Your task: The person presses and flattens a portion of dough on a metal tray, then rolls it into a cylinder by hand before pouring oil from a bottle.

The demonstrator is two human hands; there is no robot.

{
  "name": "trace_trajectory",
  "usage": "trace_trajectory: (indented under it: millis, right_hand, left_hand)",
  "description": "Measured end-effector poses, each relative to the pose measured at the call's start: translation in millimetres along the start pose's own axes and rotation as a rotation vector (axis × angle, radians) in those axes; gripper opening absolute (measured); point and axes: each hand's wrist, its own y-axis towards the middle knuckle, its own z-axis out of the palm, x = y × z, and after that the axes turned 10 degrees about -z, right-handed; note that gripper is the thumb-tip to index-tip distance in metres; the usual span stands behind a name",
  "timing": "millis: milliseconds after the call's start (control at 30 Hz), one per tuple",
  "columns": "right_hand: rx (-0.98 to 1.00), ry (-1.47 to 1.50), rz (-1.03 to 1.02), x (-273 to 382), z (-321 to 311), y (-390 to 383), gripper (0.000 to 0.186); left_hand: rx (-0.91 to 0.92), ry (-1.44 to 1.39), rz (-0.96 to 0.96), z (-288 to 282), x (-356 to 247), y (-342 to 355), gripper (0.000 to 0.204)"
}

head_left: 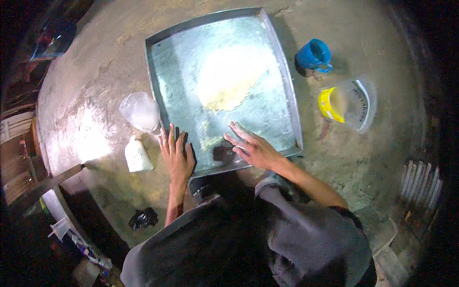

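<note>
Left hand, released, spreads at the tray's 7 o'clock; yellowish mixture lies near tray centre, toward 12; right hand, grip empty, at 5. Seemingly hand-working; touching the mixture calls for reaching toward 11.

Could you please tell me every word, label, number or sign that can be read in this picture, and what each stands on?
Clear plastic bag with a yellow panel, right of the metal tray: dark lettering, which I won't copy out.
Same bag, blurred patch: nothing readable.
Blue mug, white bag: no lettering that I can make out.
</note>
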Motion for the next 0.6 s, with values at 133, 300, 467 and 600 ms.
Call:
trace_trajectory:
  millis: [133, 300, 467, 600]
  right_hand:
    - [-0.083, -0.258, 0.336, -15.6, -29.6, -7.4, 0.062]
    - [-0.041, -0.427, 0.363, -16.0, -14.0, -1.1, 0.078]
    - [0.086, -0.082, 0.113, 14.6, 16.5, 25.0, 0.067]
    - [0.076, 0.026, 0.144, 9.0, -6.0, 24.9, 0.06]
  left_hand:
    - [0.167, -0.1, 0.004, 15.9, -19.5, 20.0, 0.05]
    - [0.238, -0.127, 0.029, 60.0, -13.6, 45.9, 0.065]
    - [0.337, -0.083, 0.261, 65.5, -4.8, 25.4, 0.062]
    - [0.477, -0.289, 0.275, 43.8, -3.1, 23.0, 0.056]
